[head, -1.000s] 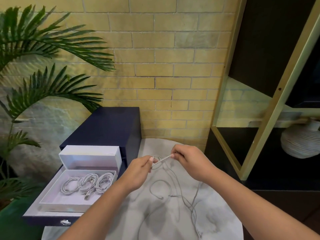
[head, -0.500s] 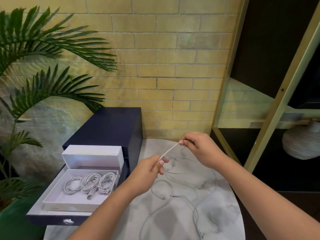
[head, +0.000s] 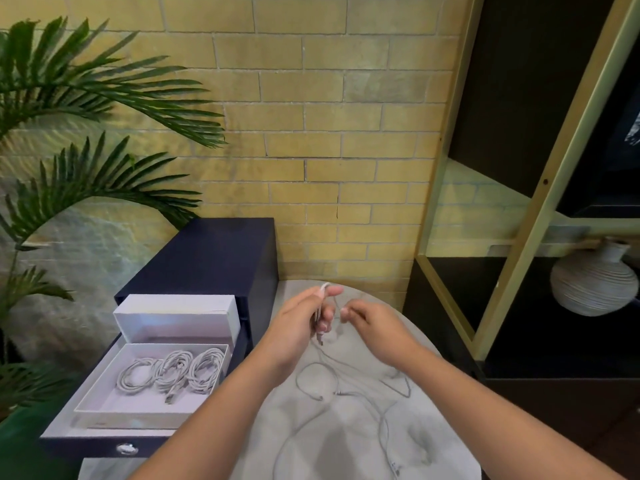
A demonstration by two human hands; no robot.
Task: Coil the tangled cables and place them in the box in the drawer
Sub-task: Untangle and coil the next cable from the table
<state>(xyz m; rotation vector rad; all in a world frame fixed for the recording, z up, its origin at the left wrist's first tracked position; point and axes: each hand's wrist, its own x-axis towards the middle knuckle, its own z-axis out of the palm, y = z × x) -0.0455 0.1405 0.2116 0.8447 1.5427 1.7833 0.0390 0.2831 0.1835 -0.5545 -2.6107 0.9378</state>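
A thin white cable (head: 349,393) lies in loose tangled loops on the round marble table (head: 446,441). My left hand (head: 301,323) holds the cable's upper end looped over its fingers, with the thumb up. Just to its right, my right hand (head: 367,320) pinches the same cable between fingertips. An open white box (head: 104,403) sits in the pulled-out navy drawer (head: 104,445) at the left, with three coiled white cables (head: 173,372) inside.
The box lid (head: 176,317) stands behind the box against a navy cabinet (head: 207,258). Palm fronds (head: 86,98) hang at the left. A gold-framed dark shelf (head: 519,237) with a ribbed vase (head: 592,285) stands at the right. A brick wall is behind.
My hands have come close together above the table's far edge. The short straight stretch of cable between them is now looped over my left hand's fingers.
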